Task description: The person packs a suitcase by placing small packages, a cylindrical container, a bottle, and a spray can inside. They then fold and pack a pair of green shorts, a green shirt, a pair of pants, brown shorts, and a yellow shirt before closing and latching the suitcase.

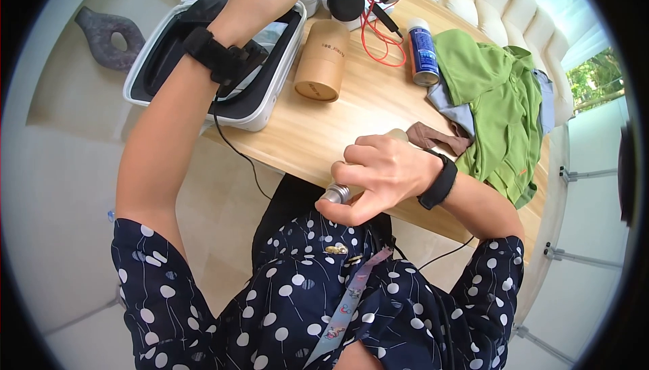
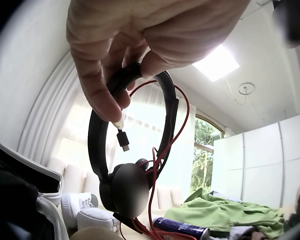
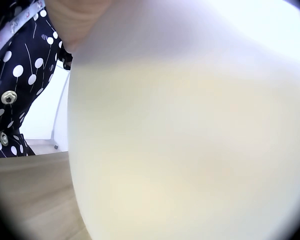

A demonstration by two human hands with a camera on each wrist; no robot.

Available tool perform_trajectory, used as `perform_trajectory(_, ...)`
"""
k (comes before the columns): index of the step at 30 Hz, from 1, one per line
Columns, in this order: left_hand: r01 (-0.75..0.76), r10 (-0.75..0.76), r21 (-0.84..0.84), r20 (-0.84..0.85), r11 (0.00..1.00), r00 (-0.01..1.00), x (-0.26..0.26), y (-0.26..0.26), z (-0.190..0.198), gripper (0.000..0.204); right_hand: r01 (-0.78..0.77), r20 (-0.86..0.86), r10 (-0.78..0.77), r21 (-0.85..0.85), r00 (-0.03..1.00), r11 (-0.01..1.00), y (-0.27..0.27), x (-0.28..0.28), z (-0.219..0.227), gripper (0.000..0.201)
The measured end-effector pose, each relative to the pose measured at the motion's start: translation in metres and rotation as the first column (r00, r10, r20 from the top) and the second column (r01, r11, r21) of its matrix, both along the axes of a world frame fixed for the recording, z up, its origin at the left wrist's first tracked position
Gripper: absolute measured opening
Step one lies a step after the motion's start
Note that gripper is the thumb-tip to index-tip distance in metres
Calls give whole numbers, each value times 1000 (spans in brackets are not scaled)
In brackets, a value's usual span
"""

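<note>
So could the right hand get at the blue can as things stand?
Probably not: the right hand is curled round a pale object. The blue can lies largely uncovered, though, so freeing the hand should do.

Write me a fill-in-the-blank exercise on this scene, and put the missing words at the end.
The person's left hand grips the black headphones by the ____.
The thin cable looping beside them is coloured ____.
The blue cylindrical can lies next to a crumpled cloth garment coloured ____.
The brown cardboard cylinder rests on a table whose top shows the grain of ____.

Missing words: headband; red; green; wood.
</note>
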State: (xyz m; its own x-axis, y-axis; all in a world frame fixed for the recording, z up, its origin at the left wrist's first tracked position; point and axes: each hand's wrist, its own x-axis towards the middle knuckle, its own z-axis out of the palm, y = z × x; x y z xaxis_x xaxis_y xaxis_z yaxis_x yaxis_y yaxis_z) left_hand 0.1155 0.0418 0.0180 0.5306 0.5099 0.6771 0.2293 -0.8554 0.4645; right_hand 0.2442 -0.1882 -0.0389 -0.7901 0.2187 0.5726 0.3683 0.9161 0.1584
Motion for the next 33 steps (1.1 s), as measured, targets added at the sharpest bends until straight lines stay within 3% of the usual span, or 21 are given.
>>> perform_trajectory(6, -27, 40, -201, 58, 979, 998, -2, -43, 29, 21, 13, -34, -15, -44, 999, 999, 6, 11, 3, 42)
perform_trajectory(8, -22, 48, -255, 95, 967, 994, -1, -44, 29, 21, 95, -171, -164, -355, 972, 930, 19, 25, 2, 41)
perform_trajectory(10, -11, 40, -268, 104, 963, 994, 0, -42, 28, 22, 292, -149, -411, -494, 900, 819, 30, 36, 4, 39)
perform_trajectory(15, -11, 41, -242, 119, 970, 992, 2, -38, 30, 22, 357, -214, -541, -551, 813, 754, 73, 64, 7, 39)
perform_trajectory(17, 4, 47, -312, 158, 950, 986, 4, -38, 29, 21, 364, -184, -610, -658, 771, 659, 92, 78, -4, 38)
perform_trajectory(18, 10, 41, -308, 160, 951, 986, 5, -37, 29, 21, 369, -185, -613, -655, 768, 660, 99, 84, -7, 38)
perform_trajectory(20, -23, 75, -305, 159, 952, 984, 5, -36, 28, 21, 367, -110, -660, -758, 743, 539, 113, 94, -14, 39)
perform_trajectory(22, -16, 64, -299, 151, 954, 986, 4, -34, 27, 21, 380, -92, -661, -756, 745, 533, 126, 104, -21, 40)
perform_trajectory(24, -6, 63, -343, 155, 939, 986, 2, -35, 29, 21, 387, 67, -739, -882, 670, 271, 132, 110, -18, 37)
perform_trajectory(26, 54, -28, -181, 139, 982, 990, 0, -14, 16, 30, 397, 82, -751, -883, 655, 249, 138, 114, -25, 39)
perform_trajectory(29, 36, -9, -247, 108, 968, 994, 0, -9, 13, 29, 489, 132, -811, -848, 570, 207, 146, 119, -38, 46)
perform_trajectory(33, 52, -16, -306, 116, 951, 993, -2, -11, 17, 29, 517, 188, -807, -840, 560, 163, 151, 121, -48, 46)
